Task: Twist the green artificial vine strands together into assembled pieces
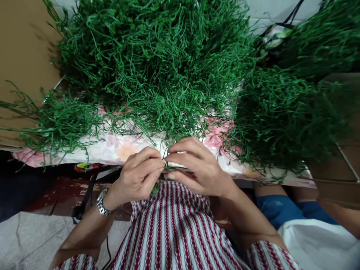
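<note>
By flowered cloth (108,151), left hand (142,174) pinching a green stem (164,152), long axis seemingly pointing forward, right hand (199,167) loosely spread

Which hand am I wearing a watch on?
Your left hand: it has the silver watch just behind it, while your right hand has no watch.

— What stands far beyond the right hand (197,163)?
— A pale wall (277,9), past the flowered tabletop (126,148)
— And left of the left hand (140,174), lower down?
— Worn reddish wood (46,197), then grey floor (42,242)
</note>
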The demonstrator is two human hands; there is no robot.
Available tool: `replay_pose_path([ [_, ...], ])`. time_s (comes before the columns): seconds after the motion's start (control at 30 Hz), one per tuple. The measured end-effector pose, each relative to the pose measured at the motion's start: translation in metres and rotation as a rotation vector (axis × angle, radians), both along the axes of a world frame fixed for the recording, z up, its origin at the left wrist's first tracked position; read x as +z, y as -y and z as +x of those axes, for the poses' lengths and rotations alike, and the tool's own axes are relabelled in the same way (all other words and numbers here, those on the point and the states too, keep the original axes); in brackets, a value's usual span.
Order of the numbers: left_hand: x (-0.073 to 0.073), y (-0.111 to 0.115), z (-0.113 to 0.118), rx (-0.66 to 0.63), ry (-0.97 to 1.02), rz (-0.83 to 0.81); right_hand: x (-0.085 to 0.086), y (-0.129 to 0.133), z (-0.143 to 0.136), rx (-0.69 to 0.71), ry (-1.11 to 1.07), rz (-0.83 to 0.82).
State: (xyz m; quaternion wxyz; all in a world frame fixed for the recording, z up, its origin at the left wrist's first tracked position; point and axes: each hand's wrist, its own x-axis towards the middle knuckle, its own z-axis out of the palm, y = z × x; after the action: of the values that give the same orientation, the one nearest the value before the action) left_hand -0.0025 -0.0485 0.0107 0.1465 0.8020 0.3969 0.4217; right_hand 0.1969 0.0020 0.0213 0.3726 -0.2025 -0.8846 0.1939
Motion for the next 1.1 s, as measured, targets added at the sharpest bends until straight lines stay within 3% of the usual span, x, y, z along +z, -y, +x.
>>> replay_pose_path([
  [0.2,-0.001,-0.002,0.012,0.005,0.019,-0.038,-0.016,0.002,-0.005,-0.039,0.021,-0.005],
  [0.4,-0.004,-0.004,0.016,-0.054,-0.088,-0.131,-0.022,0.005,0.002,-0.065,0.139,-0.032],
  [0.5,-0.005,-0.005,0.015,-0.072,-0.153,-0.135,-0.026,0.004,0.006,0.016,0.17,-0.14],
  [0.7,-0.001,-0.009,0.009,-0.226,-0.202,-0.222,-0.023,0.002,0.013,0.218,0.165,-0.348],
  [0.9,-0.003,-0.011,0.014,-0.207,-0.267,-0.217,-0.02,0.018,0.011,0.007,0.421,-0.164],
  [1.1,0.009,-0.002,-0.001,-0.362,-0.298,-0.218,-0.016,0.022,0.031,0.194,0.334,-0.03],
])
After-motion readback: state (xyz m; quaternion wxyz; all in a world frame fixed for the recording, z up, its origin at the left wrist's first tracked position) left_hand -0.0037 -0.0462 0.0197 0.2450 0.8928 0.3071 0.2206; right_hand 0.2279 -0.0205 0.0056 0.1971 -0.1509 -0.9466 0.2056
